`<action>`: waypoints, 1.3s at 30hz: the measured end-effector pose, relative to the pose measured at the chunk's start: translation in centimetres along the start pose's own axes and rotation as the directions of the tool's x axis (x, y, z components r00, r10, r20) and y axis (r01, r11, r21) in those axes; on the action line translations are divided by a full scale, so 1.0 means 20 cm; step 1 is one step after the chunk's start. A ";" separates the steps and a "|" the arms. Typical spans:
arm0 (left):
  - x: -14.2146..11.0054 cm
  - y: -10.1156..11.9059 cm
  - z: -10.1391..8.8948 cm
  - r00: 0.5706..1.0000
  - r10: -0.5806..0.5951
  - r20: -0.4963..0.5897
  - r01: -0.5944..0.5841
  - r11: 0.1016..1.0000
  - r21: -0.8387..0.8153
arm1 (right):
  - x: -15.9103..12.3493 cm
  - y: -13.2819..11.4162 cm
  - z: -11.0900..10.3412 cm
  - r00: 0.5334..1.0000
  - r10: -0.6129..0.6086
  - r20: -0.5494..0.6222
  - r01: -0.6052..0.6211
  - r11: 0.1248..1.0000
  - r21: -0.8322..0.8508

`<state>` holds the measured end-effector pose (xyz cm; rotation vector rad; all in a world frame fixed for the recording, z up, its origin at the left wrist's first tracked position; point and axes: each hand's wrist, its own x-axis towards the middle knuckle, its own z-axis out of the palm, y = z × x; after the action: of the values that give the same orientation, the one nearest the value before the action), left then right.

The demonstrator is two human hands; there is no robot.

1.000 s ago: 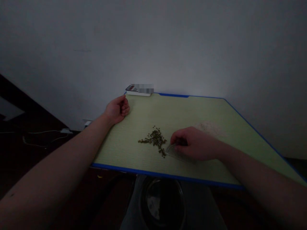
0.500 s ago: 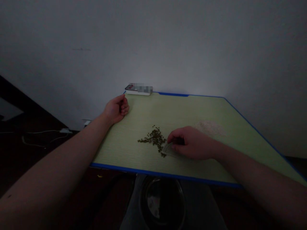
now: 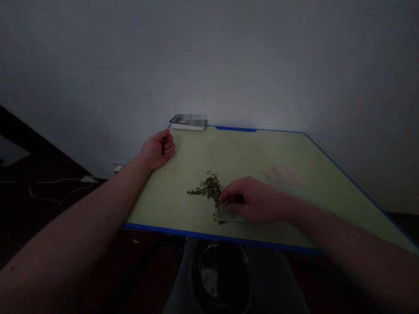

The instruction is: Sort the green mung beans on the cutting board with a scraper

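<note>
Although the light is poor, the right hand [image 3: 257, 200] is seen closed in a narrow pinch on a clear plastic piece [image 3: 227, 213] — its exact kind cannot be confirmed — which lies low against the tabletop [image 3: 163, 205], at the lower end of a scattered heap of small dark green seeds [image 3: 209, 188] and touching a few strays. The left hand [image 3: 159, 149] rests loosely curled near the far left corner, holding nothing, well apart from the seeds. A pale mound of fine grains [image 3: 284, 175] lies beyond the right hand. A flat white device [image 3: 188, 124], partly obscured, sits at the far edge. A round dark glass bowl [image 3: 221, 279] sits below the near edge — contents cannot be made out.
</note>
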<state>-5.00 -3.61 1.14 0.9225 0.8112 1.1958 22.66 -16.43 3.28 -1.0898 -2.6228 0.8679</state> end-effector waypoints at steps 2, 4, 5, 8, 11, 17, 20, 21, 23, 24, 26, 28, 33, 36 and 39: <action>0.00 0.00 0.01 1.000 0.000 -0.004 0.000 1.000 0.001 | 0.00 -0.01 0.00 1.000 -0.018 0.014 0.018 1.000 -0.007; 0.00 0.00 0.01 1.000 0.002 -0.010 -0.002 1.000 0.001 | -0.01 -0.03 0.00 0.999 -0.028 0.029 0.029 0.999 -0.017; 0.00 0.00 0.01 1.000 0.003 -0.012 -0.003 1.000 0.001 | -0.01 -0.03 0.00 0.999 -0.026 0.040 0.027 0.999 -0.019; -0.01 0.00 0.01 1.000 0.001 -0.018 -0.001 1.000 0.004 | -0.03 -0.05 0.00 0.996 -0.015 0.090 0.015 1.000 0.006; -0.01 0.00 0.01 1.000 0.002 -0.027 -0.002 1.000 0.001 | -0.04 -0.06 0.00 0.990 -0.019 0.139 0.011 0.998 0.058; 0.00 0.00 0.01 1.000 0.003 -0.003 -0.003 1.000 -0.006 | -0.06 -0.08 -0.01 0.984 -0.043 0.171 0.028 0.996 0.086; 0.00 0.00 0.00 1.000 0.009 0.009 -0.009 1.000 -0.007 | -0.07 -0.08 -0.02 0.996 0.015 0.093 -0.023 0.996 0.083; 0.00 0.00 -0.01 1.000 0.010 0.009 -0.010 1.000 -0.006 | -0.07 -0.07 -0.03 0.998 0.042 0.055 -0.046 0.996 0.073; 0.00 0.00 -0.01 1.000 0.009 0.005 -0.009 1.000 -0.006 | -0.06 -0.07 -0.03 0.997 0.082 -0.013 -0.081 0.996 0.047; 0.00 0.00 -0.01 1.000 0.009 0.001 -0.009 1.000 -0.007 | -0.05 -0.07 -0.02 0.995 0.093 -0.040 -0.091 0.995 0.034; 0.01 0.00 -0.01 1.000 0.008 -0.005 -0.008 1.000 -0.005 | -0.03 -0.07 -0.01 0.991 0.099 -0.087 -0.099 0.995 0.002; 0.01 0.00 -0.01 1.000 0.008 -0.004 -0.008 1.000 -0.002 | 0.00 -0.07 0.01 0.989 0.087 -0.121 -0.092 0.995 -0.038; 0.00 0.00 -0.01 1.000 0.007 0.003 -0.007 1.000 0.006 | 0.05 -0.07 0.02 0.995 -0.015 -0.102 0.007 0.997 -0.079; 0.00 0.00 0.00 1.000 0.005 -0.001 -0.005 1.000 0.007 | 0.06 -0.06 0.01 0.996 -0.082 -0.027 0.080 0.995 -0.052; 0.00 0.00 0.00 1.000 0.004 0.001 -0.004 1.000 0.005 | 0.06 -0.06 -0.01 0.994 -0.099 0.050 0.100 0.995 -0.009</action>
<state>-4.98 -3.71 1.21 0.9286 0.8125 1.1973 21.14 -16.29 4.05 -0.9424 -2.6997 0.8705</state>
